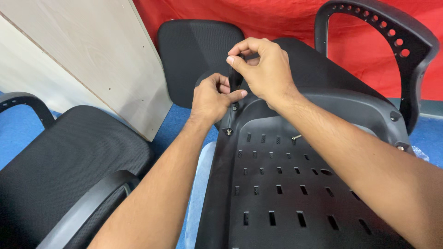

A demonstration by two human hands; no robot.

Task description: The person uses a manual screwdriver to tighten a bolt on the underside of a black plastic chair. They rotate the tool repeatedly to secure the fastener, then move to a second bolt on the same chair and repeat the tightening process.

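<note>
The upturned black chair shell (pixel 286 193) lies before the person, whose right hand (pixel 265 69) closes its fingers round a black screwdriver handle (pixel 235 78), best kept upright, while the left hand (pixel 212 99) pinches the shaft above the screw (pixel 228 132).

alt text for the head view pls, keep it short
Both hands grip a black screwdriver, right hand on the handle top, left hand lower, over a screw in an upturned black plastic chair seat. Another black office chair sits to the left.
</note>
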